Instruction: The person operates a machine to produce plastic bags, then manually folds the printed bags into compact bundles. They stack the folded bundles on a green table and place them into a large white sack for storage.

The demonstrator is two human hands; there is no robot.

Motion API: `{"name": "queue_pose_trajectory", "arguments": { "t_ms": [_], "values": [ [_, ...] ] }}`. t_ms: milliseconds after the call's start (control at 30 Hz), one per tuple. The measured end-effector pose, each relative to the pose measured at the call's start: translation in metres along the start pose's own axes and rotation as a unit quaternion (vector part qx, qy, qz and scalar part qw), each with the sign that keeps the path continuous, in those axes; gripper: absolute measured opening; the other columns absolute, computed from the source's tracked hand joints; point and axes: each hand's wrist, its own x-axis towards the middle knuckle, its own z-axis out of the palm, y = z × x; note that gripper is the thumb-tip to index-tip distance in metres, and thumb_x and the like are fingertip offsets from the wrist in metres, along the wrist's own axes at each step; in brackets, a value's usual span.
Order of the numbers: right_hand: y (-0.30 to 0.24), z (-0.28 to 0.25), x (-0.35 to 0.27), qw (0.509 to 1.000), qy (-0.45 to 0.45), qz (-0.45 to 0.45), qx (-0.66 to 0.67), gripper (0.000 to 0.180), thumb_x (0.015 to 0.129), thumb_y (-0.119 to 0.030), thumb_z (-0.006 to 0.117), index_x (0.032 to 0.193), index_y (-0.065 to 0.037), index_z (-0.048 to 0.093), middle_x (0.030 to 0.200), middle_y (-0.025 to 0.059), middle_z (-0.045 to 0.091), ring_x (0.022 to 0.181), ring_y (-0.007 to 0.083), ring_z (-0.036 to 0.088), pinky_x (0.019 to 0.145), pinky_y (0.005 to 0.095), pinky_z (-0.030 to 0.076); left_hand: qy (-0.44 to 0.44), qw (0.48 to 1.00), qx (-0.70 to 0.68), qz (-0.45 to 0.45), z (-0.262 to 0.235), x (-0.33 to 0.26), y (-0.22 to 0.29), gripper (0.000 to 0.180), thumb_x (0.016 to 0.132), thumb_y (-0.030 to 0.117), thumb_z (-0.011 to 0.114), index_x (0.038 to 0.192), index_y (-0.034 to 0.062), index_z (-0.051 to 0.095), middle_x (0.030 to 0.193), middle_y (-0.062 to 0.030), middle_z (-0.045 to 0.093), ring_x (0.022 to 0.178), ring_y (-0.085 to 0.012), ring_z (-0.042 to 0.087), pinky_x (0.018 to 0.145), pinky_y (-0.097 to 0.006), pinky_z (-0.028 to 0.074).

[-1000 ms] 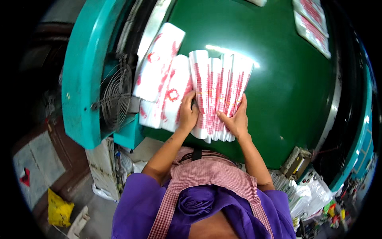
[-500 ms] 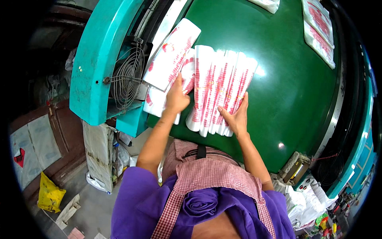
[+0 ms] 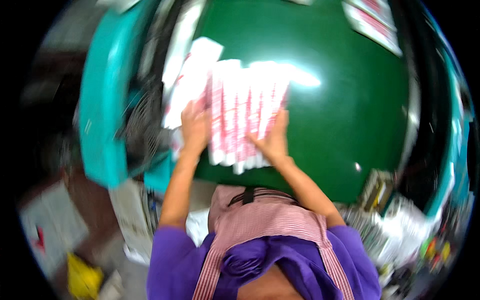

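Several rolled white plastic bags with red print point(image 3: 245, 115) lie side by side in a row on the green tabletop point(image 3: 345, 130). Thin yellowish bands around them showed half a second ago; blur hides them now. My right hand point(image 3: 274, 142) grips the row's right side, thumb on top and fingers along the outer roll. My left hand point(image 3: 196, 125) is at the row's left side, by the lower end of a flat stack of printed plastic bags point(image 3: 200, 57). Motion smears its fingers, so its hold is unclear.
A teal machine housing point(image 3: 102, 100) with a round fan guard point(image 3: 142, 125) stands along the left. More flat printed bags point(image 3: 375, 22) lie at the far right of the tabletop. A small box point(image 3: 376, 192) sits at the near right corner, with white plastic point(image 3: 405, 230) below it.
My view has shifted, so the tabletop things sit further left. My left hand has come from the flat bags to the rolls' left side; my right hand stays at their right.
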Motion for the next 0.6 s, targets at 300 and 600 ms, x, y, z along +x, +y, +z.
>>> {"name": "queue_pose_trajectory", "arguments": {
  "t_ms": [300, 600],
  "values": [
    [0.002, 0.000, -0.017, 0.992, -0.027, 0.112, 0.050, 0.127, 0.056, -0.039, 0.084, 0.146, -0.008, 0.000, 0.147, 0.0311, 0.000, 0.132, 0.0519, 0.018, 0.098, 0.0614, 0.033, -0.218, 0.899, 0.354, -0.139, 0.014, -0.014, 0.005, 0.078, 0.089, 0.028, 0.052, 0.149, 0.0236, 0.004, 0.153, -0.0150, 0.003, 0.134, -0.0475, 0.021, 0.091, -0.064, 0.038],
    [0.016, -0.009, -0.029, 0.983, -0.039, 0.132, 0.125, 0.121, 0.060, -0.036, 0.082, 0.146, -0.008, 0.001, 0.148, 0.0285, 0.002, 0.132, 0.0468, 0.022, 0.099, 0.0551, 0.035, -0.092, 0.968, 0.175, -0.155, -0.009, -0.019, -0.012, 0.091, 0.078, 0.028, 0.064, 0.147, 0.0045, 0.009, 0.130, -0.0309, 0.041, 0.119, -0.0441, 0.043, 0.095, -0.048, 0.041]
  ]
}}
